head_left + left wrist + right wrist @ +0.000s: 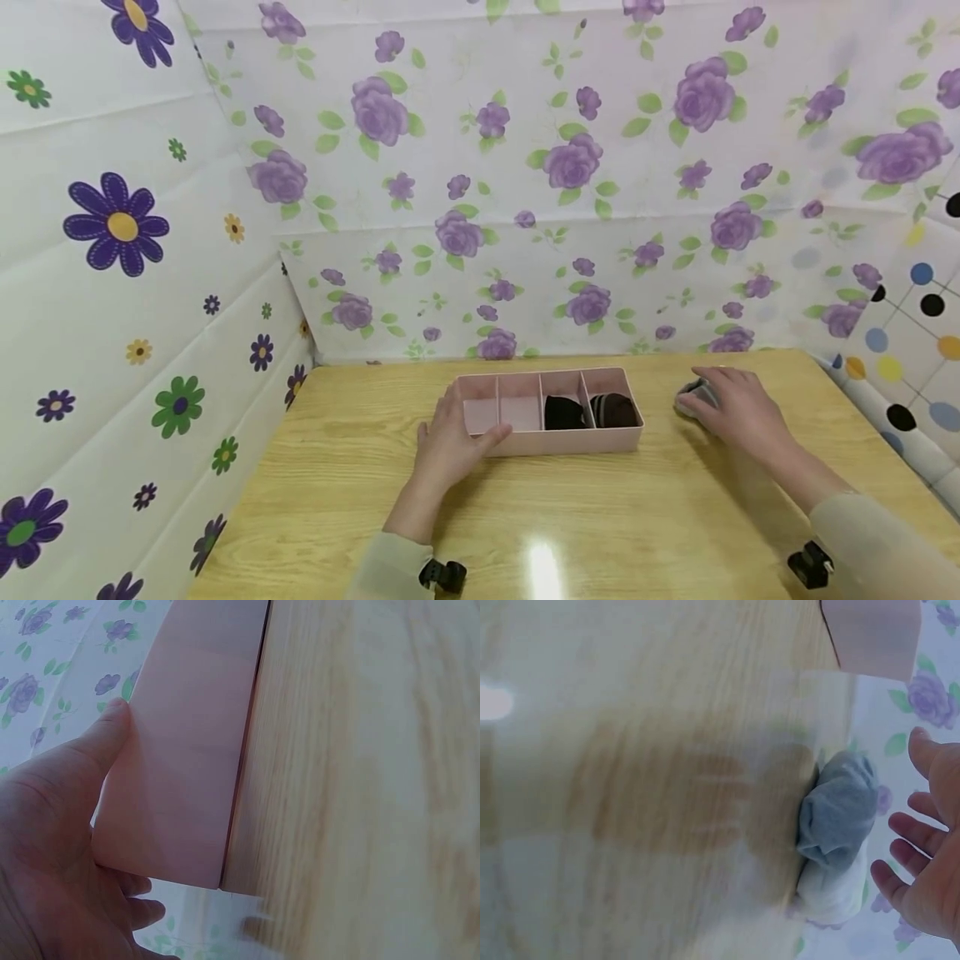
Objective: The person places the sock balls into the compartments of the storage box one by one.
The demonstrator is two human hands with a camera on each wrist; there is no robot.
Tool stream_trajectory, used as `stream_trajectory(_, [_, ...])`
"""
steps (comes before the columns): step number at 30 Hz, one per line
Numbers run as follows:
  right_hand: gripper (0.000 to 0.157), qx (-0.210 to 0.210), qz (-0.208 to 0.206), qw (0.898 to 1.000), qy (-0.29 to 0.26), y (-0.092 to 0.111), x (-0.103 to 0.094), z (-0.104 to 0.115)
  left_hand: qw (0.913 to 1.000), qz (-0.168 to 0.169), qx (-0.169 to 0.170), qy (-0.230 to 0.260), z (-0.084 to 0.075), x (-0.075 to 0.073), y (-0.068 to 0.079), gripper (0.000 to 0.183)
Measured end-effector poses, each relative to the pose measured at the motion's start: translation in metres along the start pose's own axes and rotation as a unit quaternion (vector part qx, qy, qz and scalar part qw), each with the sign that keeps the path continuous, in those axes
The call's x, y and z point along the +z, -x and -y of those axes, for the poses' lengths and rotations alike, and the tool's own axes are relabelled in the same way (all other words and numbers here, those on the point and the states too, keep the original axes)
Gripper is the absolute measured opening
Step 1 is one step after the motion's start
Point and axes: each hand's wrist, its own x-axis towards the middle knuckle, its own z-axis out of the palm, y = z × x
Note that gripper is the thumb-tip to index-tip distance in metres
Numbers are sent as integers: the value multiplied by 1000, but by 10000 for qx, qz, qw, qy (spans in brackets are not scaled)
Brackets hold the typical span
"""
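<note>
A pink four-compartment organizer box (558,443) lies lengthwise on the table. My left hand (450,446) holds its left end, the thumb at the front rim and the fingers around the end wall. Inside, a black rolled sock (562,413) fills the third compartment, and a dark brown rolled sock (617,411) with grey stripes the rightmost one. To the right of the box, my right hand (742,417) hovers over a grey and white rolled sock (838,810) on the table. Its fingers are spread and stand apart from the sock in the right wrist view.
The light wood table (337,500) reaches back to a wall covered with purple-flowered cloth (465,167). A daisy-patterned sheet (120,333) hangs on the left, and a dotted sheet (915,358) on the right. The two left compartments of the box hold nothing.
</note>
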Motion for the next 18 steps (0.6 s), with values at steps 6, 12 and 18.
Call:
stream_trajectory(6, [68,-94,20,10000,11,10,5,-8,10000,20,-46,7,-2,-1,1,122])
stream_trajectory(12, [67,-125,112,9999,24,14,7,-13,10000,-2,-27,26,-1,-1,0,120])
stream_trajectory(18, [66,-176,111,9998,-19,18,8,-16,10000,-26,13,12,0,2,-1,121])
